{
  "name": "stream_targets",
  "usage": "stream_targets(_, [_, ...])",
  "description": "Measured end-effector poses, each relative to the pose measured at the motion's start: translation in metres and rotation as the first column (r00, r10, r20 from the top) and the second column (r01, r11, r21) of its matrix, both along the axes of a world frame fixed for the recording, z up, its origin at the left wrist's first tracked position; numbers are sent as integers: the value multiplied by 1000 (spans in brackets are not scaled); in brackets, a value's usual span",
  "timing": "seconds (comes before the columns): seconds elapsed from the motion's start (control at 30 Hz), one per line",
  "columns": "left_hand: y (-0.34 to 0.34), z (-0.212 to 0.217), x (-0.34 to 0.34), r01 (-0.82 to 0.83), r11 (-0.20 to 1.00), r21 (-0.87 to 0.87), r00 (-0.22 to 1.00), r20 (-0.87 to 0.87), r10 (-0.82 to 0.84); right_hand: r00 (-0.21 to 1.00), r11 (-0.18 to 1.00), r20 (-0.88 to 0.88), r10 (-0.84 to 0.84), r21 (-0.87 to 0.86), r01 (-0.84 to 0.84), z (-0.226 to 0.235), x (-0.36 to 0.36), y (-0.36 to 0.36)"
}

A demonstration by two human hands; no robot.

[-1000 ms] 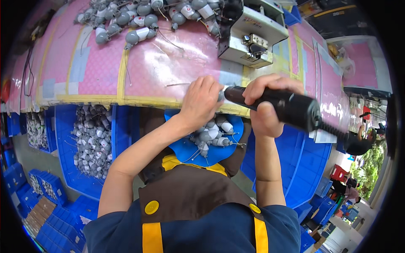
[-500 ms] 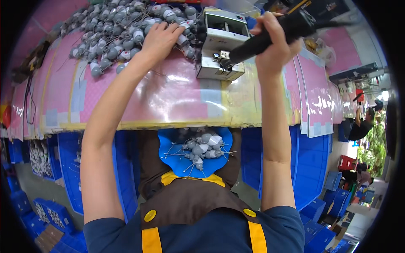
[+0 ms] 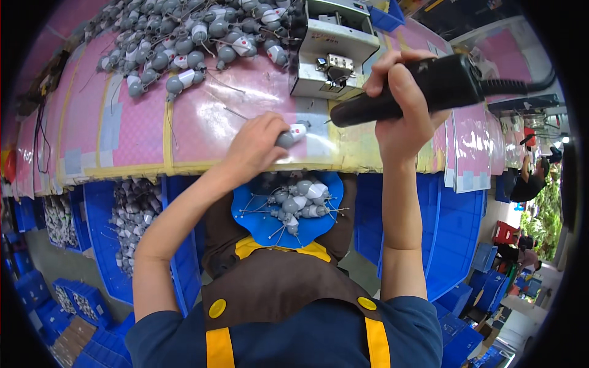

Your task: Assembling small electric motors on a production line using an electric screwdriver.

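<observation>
"Hands first: what are we gripping?"

"Our left hand [image 3: 256, 142] pinches the gray end of a gray-and-white bulb-shaped part [image 3: 298, 132], and our right hand [image 3: 408, 101] is wrapped around a black corded electric screwdriver [image 3: 435, 89]."

"Are the two touching?"

"They're apart. We have the part on its side at the bench's near edge, white end toward the right, and the screwdriver's thin bit just beyond that end."

"And around them?"

"Beneath us is the pink-covered workbench [image 3: 141, 132]. Behind the part stands a white benchtop machine [image 3: 334, 46]; left of that we see a heap of similar wired parts [image 3: 202, 34]."

"Our lap?"

"A wavy-rimmed blue tray [image 3: 254, 231] there holds more of them, wires splayed over its rim. Left of our legs, a blue bin [image 3: 100, 233] holds many others; another blue bin [image 3: 457, 239] sits to our right."
</observation>
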State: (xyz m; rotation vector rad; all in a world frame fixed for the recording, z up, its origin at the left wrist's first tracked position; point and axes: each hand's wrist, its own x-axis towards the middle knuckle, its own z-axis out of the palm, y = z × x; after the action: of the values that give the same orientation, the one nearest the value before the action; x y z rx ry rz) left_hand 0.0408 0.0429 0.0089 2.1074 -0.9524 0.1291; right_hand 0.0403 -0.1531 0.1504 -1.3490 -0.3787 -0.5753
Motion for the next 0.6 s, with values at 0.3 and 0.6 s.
stream_targets(0.3, [-16, -7, -16, -74, 994, -83, 997, -32, 71, 994, 990, -17, 106, 99, -104, -20, -18, 30])
stream_targets(0.6, [-14, -11, -15, -75, 989, -128, 996, -54, 69, 984, 984, -29, 174, -46, -175, -53, -6, 25])
